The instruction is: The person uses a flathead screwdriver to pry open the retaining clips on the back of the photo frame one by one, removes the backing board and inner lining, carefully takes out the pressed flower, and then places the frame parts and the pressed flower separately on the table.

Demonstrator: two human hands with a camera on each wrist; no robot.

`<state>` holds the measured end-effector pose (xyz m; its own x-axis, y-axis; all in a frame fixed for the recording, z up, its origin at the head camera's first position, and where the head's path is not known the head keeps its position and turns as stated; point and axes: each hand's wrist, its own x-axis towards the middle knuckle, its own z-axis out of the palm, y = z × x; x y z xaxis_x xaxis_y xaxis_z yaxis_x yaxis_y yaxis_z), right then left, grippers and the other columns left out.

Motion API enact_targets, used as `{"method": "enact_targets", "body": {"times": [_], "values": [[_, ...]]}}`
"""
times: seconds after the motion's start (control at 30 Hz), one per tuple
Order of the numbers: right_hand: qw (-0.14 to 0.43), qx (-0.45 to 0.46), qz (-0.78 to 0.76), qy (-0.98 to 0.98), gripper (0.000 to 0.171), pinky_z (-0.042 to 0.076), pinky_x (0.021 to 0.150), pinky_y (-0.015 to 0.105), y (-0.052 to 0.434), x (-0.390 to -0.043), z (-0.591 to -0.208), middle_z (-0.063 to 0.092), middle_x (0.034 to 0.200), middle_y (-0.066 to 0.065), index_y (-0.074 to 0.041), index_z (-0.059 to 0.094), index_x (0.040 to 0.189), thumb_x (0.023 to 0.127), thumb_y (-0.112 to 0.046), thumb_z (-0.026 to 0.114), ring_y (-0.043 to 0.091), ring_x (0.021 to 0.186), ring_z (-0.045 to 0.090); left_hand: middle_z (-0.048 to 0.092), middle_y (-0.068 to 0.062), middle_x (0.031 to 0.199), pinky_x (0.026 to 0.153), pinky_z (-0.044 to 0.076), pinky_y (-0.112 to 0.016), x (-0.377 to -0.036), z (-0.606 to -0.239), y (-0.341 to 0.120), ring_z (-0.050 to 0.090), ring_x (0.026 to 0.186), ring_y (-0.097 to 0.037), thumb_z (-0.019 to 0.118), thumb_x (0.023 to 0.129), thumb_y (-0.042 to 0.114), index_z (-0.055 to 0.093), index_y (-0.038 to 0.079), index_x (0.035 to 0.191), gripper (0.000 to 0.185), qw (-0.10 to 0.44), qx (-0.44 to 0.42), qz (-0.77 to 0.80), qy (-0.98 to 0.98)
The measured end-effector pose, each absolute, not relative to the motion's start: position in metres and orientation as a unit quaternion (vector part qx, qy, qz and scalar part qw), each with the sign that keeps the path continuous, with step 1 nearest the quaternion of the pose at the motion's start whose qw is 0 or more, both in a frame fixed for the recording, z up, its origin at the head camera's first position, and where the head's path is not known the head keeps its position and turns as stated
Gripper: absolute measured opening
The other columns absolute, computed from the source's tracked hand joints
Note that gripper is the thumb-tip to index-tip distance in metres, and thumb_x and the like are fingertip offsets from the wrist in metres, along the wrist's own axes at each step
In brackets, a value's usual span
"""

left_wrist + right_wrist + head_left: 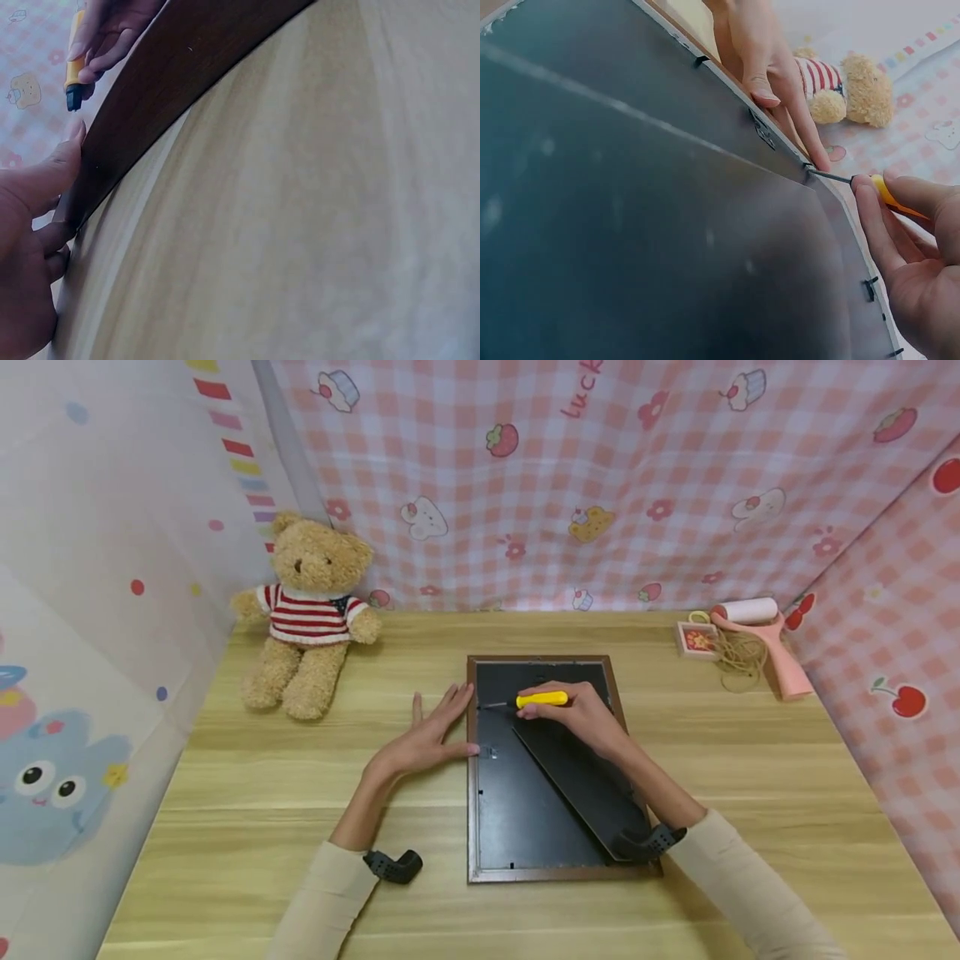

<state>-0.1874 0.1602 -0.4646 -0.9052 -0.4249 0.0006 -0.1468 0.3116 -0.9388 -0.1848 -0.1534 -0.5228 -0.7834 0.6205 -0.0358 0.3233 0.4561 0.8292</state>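
A brown picture frame lies face down on the wooden table, its black backing up, with a stand flap across it. My right hand grips a small yellow-handled screwdriver; its thin tip reaches a clip at the frame's left edge. My left hand lies flat on the table with straight fingers, pressing against the frame's left side. The thumb rests on the frame's rim. Other small clips sit along the rim.
A teddy bear in a striped sweater sits at the back left. At the back right lie a pink lint roller, a small patterned box and a coil of twine. Fabric walls enclose the table on three sides.
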Motion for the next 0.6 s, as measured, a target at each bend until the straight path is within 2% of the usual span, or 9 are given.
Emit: {"method": "enact_targets", "body": {"times": [0.37,0.6], "values": [[0.132,-0.184,-0.549,0.805,0.029,0.059,0.096,0.017,0.150,-0.191,-0.459,0.084,0.111,0.015,0.000,0.078,0.132,0.105,-0.012,0.075,0.023,0.103,0.083,0.005,-0.009,0.185,0.122,-0.039,-0.056,-0.185,-0.526,-0.152,-0.007,0.172,-0.029,0.065,0.099,0.071,0.006,0.015,0.178,0.113,0.168,0.281,0.439,0.836],[0.067,-0.217,-0.483,0.845,0.025,0.062,0.086,0.019,0.134,-0.183,-0.446,0.085,0.102,0.012,0.002,0.081,0.124,0.102,-0.011,0.079,0.024,0.094,0.084,0.006,-0.010,0.185,0.123,-0.038,-0.059,-0.186,-0.528,-0.151,-0.006,0.173,-0.031,0.069,0.101,0.062,0.007,0.015,0.178,0.110,0.162,0.279,0.432,0.842]]}}
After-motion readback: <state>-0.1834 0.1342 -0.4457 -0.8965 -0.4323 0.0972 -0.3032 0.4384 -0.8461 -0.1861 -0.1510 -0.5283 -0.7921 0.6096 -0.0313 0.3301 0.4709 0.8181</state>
